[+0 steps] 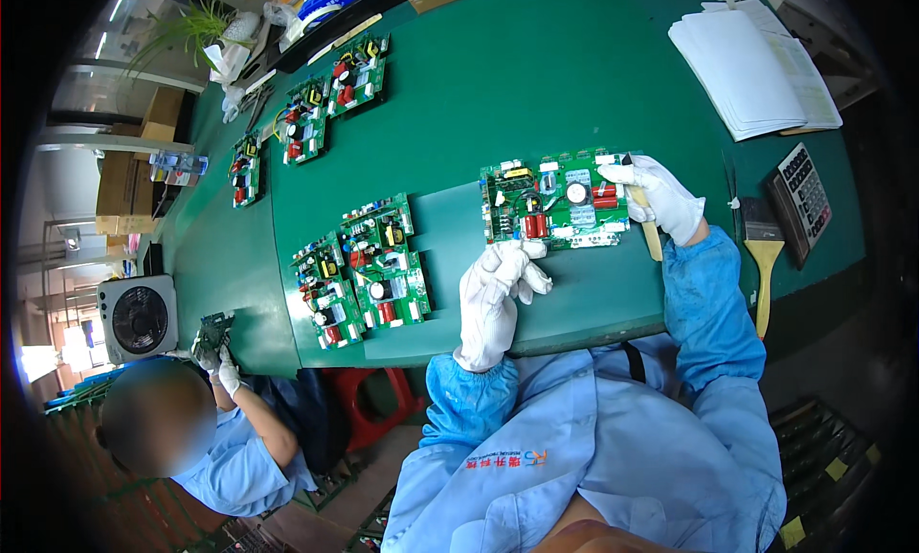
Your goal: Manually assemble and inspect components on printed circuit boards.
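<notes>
Wearing a light-blue work shirt (622, 419), nearest the camera, with bright blue oversleeves (713, 304) and white gloves (486, 328). With the right hand (667, 201), grasping a green circuit board (560, 206) by its right end, and apparently pinning a flat tan stick (652, 235) in the same grip. With the left hand (500, 290), meeting the board's lower edge near its left end, fingers half curled; cannot tell whether clasping or only touching there. Holding the board at or above the green counter (479, 93), right of the two boards lying side by side (385, 285); hard to tell whether raised or resting.

Likely to lose the right end first, through sharing one grip between board and stick with slick fabric at the fingertips. Could let the left end dip if only touching with the left fingers. Might snag glove threads on component leads, or bend a tall part by pressing on the crowded face instead of the rim. Could scrape the board with the stick through a careless twist of the right wrist. Possible, too, to knock the brush (763, 251) or calculator (804, 194) beyond the right forearm by swinging the elbow wide.
</notes>
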Demonstrator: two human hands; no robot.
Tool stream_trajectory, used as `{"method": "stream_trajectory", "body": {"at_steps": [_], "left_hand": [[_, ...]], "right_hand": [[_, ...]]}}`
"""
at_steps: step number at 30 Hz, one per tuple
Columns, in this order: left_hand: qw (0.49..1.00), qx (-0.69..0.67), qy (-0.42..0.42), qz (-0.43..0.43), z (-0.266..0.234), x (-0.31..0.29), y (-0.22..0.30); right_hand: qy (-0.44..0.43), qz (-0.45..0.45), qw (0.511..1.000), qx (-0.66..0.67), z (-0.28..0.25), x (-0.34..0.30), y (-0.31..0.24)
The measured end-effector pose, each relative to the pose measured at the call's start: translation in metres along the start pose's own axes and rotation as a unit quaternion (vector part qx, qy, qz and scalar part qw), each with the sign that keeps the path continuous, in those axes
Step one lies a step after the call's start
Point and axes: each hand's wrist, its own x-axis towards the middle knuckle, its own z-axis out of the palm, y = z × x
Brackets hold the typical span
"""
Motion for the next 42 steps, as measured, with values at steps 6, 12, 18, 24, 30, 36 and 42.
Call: {"method": "stream_trajectory", "body": {"at_steps": [6, 12, 18, 24, 30, 36, 42], "left_hand": [[0.984, -0.174, -0.034, -0.017, -0.011, 0.008, -0.016], [0.968, -0.241, -0.055, -0.032, -0.014, 0.009, -0.019], [0.998, -0.059, -0.014, 0.024, 0.001, -0.004, -0.008], [0.739, 0.492, 0.139, 0.439, 0.016, -0.002, -0.022], [0.668, 0.555, 0.127, 0.480, 0.020, 0.001, -0.023], [0.707, 0.500, 0.100, 0.490, 0.024, 0.003, -0.018], [0.797, 0.411, 0.167, 0.409, 0.012, 0.011, 0.013]], "right_hand": [[-0.012, 0.005, 1.000, 0.005, -0.002, 0.001, 0.000], [-0.001, 0.016, 1.000, 0.016, -0.002, 0.000, 0.000], [-0.001, 0.010, 1.000, 0.011, 0.000, -0.001, 0.001], [0.005, 0.006, 1.000, 0.018, 0.001, 0.002, 0.005], [-0.009, 0.001, 1.000, 0.014, -0.003, 0.006, 0.004], [0.020, 0.025, 0.997, 0.066, -0.012, -0.002, -0.002], [-0.058, 0.013, 0.993, 0.103, -0.012, 0.010, 0.016]]}}
